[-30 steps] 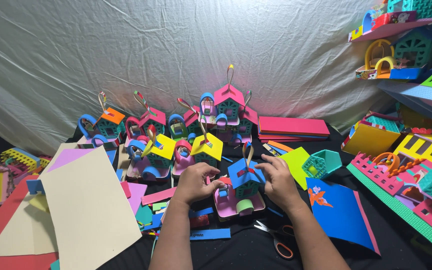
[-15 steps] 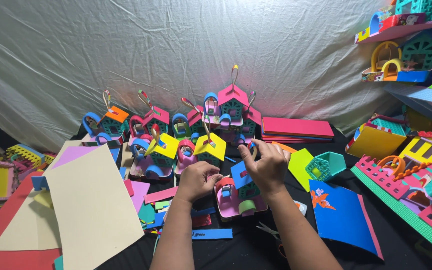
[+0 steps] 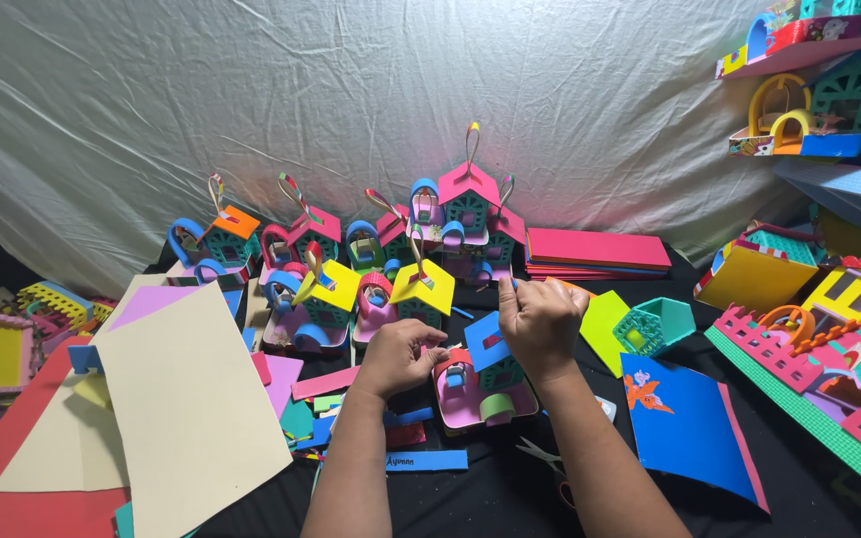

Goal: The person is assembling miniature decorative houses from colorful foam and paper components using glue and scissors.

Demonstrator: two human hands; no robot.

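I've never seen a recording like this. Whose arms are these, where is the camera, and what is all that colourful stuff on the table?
No machine here: these are a person's two bare arms, filmed by a camera worn on their head and looking down, so you see roughly what they see.

The left hand rests against a small foam craft house with a blue roof on a pink base. The right hand is closed just above that roof; whether its fingers pinch something small, I cannot tell.

Behind stand finished foam houses with coloured roofs and hanging loops. On the black table lie a cream foam sheet at left, a blue sheet at right, a stack of pink sheets further back, and scissors near the right forearm. A white cloth hangs behind.
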